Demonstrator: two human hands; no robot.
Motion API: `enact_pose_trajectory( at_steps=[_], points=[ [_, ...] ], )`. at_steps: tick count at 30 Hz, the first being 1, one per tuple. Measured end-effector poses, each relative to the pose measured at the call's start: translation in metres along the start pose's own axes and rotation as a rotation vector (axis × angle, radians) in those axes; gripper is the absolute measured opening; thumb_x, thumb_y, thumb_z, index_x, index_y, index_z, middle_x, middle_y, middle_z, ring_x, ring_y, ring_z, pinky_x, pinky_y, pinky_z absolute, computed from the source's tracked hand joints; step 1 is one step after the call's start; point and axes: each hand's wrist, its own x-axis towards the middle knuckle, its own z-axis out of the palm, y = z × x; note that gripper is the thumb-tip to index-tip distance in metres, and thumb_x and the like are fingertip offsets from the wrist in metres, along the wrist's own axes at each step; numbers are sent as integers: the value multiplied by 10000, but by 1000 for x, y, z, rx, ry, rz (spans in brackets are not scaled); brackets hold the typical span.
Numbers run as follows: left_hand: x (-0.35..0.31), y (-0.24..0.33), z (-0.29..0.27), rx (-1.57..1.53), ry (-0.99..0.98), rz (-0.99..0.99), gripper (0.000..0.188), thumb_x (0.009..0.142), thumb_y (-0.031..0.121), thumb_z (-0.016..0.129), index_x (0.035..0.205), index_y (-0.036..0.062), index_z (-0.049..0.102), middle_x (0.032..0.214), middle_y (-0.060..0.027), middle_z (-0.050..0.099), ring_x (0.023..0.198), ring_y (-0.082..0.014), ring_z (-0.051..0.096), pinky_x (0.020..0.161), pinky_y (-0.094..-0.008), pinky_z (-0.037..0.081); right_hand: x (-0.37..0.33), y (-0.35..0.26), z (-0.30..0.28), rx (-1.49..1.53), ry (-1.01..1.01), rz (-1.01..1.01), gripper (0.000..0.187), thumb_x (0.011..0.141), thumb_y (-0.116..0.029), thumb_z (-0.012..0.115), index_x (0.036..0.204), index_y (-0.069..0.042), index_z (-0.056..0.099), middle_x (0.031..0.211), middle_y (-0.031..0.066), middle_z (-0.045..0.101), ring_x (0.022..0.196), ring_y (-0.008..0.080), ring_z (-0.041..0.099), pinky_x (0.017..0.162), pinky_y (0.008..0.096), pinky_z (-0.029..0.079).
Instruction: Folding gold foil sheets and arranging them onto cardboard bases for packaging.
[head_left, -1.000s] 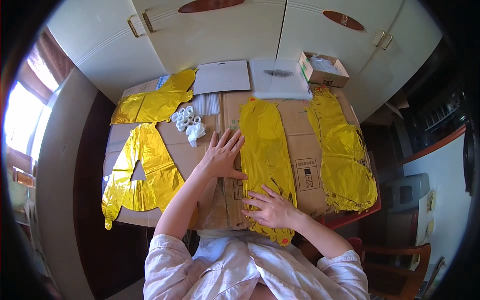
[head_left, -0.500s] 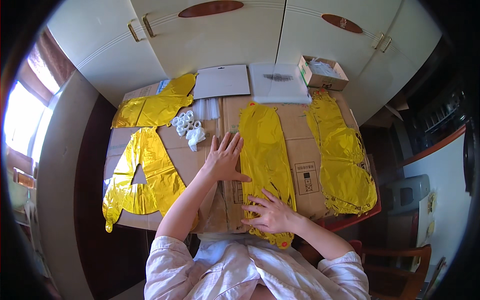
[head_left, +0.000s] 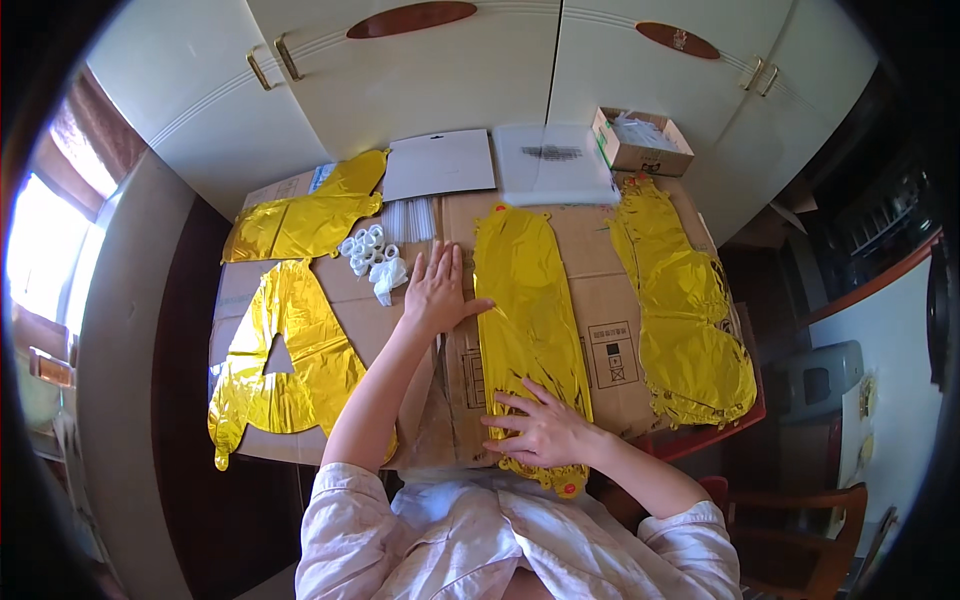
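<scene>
On cardboard [head_left: 598, 260], splayed right hand [head_left: 545, 432] overlies centre gold foil [head_left: 525, 290], probably steadying it. Left hand [head_left: 437, 297] spread alongside; neither grips.

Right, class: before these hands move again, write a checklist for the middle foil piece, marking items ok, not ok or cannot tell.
1. Right hand spread over the middle foil piece: ok.
2. Left hand fully over it: not ok; only the thumb reaches its edge.
3. Foil smooth: not ok; creases show near the right hand.
4. Whole piece on the cardboard: not ok; its near end passes the edge.
5. White rolls apart from it: ok.
6. Air inside: cannot tell.
</scene>
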Motion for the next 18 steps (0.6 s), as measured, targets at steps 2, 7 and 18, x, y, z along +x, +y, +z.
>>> enact_pose_trajectory(
  at_steps=[2, 7, 18],
  points=[
    [7, -3, 10, -11, 119, -33, 1043, 874, 754, 392, 1527, -30, 174, 1594, -174, 222, 1506, -277, 113, 1216, -448, 81, 0, 0, 0, 4, -7, 4, 307, 896, -345, 614, 1195, -346, 684, 1452, -51, 490, 1423, 251, 333, 1174, 586, 205],
    [12, -4, 21, 14, 209, -83, 948, 918, 688, 376, 1524, -20, 201, 1590, -168, 240, 1505, -266, 130, 1217, -445, 67, 0, 1, 2, 22, 8, -4, 327, 870, -328, 646, 1193, -366, 678, 1435, -56, 509, 1409, 265, 358, 1161, 602, 219],
    [15, 2, 12, -30, 264, -249, 782, 971, 505, 425, 1514, -22, 230, 1589, -171, 237, 1497, -309, 141, 1202, -526, 56, -2, 4, 9, 7, 55, -33, 372, 835, -314, 680, 1202, -375, 667, 1407, -80, 534, 1407, 294, 362, 1146, 628, 227]
  ],
)
